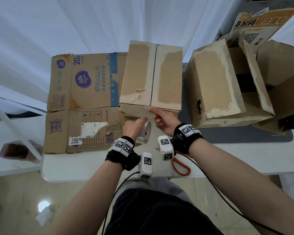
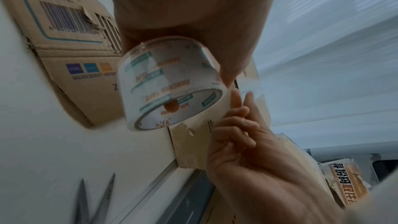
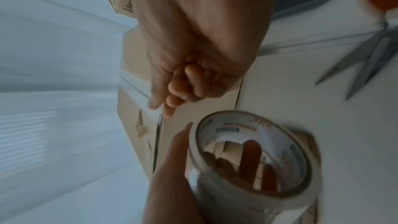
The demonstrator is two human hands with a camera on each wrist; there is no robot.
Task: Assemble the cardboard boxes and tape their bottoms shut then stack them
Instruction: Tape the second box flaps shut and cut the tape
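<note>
A plain cardboard box (image 1: 137, 73) stands mid-table with its flaps folded shut on top, the seam running away from me. My left hand (image 1: 134, 126) grips a roll of clear tape (image 1: 145, 133) just in front of the box's near wall. My right hand (image 1: 161, 119) pinches the tape's free end between thumb and forefinger at the box's near top edge, right at the seam. In the left wrist view a short strip runs from the roll (image 2: 170, 83) to the right hand's fingertips (image 2: 237, 98). The right wrist view shows the pinch (image 3: 159, 106) against the box (image 3: 133, 117).
Red-handled scissors (image 1: 181, 166) lie open on the white table (image 1: 92, 167) near its front edge. A flattened printed box (image 1: 85, 102) lies to the left. To the right stands another brown box (image 1: 212, 85), with open torn cartons (image 1: 275, 68) behind it.
</note>
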